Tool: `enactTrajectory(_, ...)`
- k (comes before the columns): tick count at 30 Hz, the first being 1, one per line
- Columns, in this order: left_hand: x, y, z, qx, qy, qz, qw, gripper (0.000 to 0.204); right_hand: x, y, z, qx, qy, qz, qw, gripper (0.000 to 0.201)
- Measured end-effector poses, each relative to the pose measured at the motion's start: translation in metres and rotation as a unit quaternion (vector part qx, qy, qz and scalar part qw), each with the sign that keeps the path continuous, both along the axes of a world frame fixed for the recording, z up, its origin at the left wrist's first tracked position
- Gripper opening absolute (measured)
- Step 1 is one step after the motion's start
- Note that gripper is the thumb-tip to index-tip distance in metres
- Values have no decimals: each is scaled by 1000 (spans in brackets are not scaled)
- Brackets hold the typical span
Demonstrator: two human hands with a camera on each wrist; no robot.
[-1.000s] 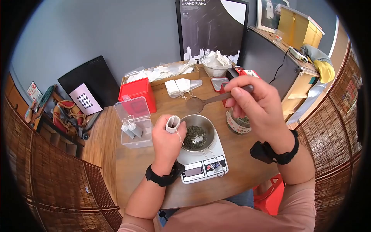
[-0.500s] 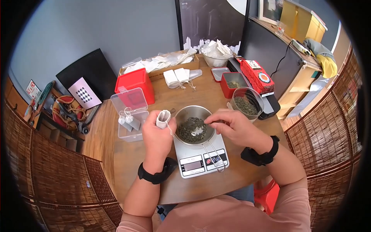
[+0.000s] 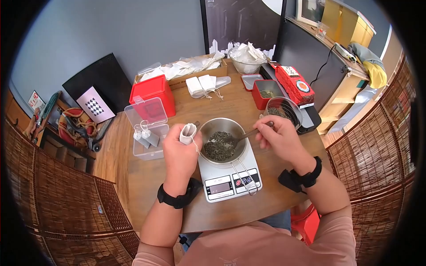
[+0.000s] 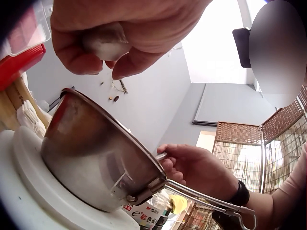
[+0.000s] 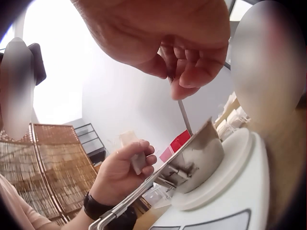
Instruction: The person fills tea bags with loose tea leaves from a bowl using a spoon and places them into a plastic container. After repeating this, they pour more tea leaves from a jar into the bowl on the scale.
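Observation:
My left hand [image 3: 179, 153] grips a small white drawstring bag [image 3: 188, 132], its mouth upward and its string hanging over the fingers. It is at the left rim of a metal bowl [image 3: 220, 123] with a wire handle, which holds dark dried leaves [image 3: 217, 150]. Between thumb and fingers my right hand [image 3: 284, 136] pinches the handle of a spoon [image 3: 250, 134], whose tip is down among the leaves at the bowl's right side. Under the bowl is a white digital scale [image 3: 209, 172]. In the left wrist view the bowl's steel wall [image 4: 96, 148] hides the spoon's tip.
A clear jar [image 3: 298, 116] of leaves and a red tin [image 3: 259, 98] stand at the right, beside a red packet [image 3: 295, 86]. At the left are an open clear box [image 3: 141, 156] with filled bags and a red box [image 3: 155, 95]. White bags [image 3: 199, 85] lie behind.
My right hand has lowered the spoon from above the bowl into the leaves, then drawn slightly right. My left hand, still holding the bag, has shifted a little left.

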State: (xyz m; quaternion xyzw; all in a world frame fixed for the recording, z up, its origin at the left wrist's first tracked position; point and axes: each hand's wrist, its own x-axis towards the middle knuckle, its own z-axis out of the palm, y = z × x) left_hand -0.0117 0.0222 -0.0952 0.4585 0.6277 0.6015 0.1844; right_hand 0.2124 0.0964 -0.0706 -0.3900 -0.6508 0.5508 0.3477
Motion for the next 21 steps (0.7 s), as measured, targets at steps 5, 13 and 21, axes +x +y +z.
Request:
enactTrajectory(5, 0, 1, -2, 3, 9, 5, 1000, 10, -4, 0, -26, -109, 65, -5, 992, 15)
enactTrajectory(13, -1, 3, -3, 1, 4, 4, 1000, 11, 0, 1, -28, -184, 133, -29, 973, 17)
enactTrajectory(21, 1, 2, -3, -20, 14, -4, 1000, 14, 12, 11, -17, -191, 183, -32, 964, 16)
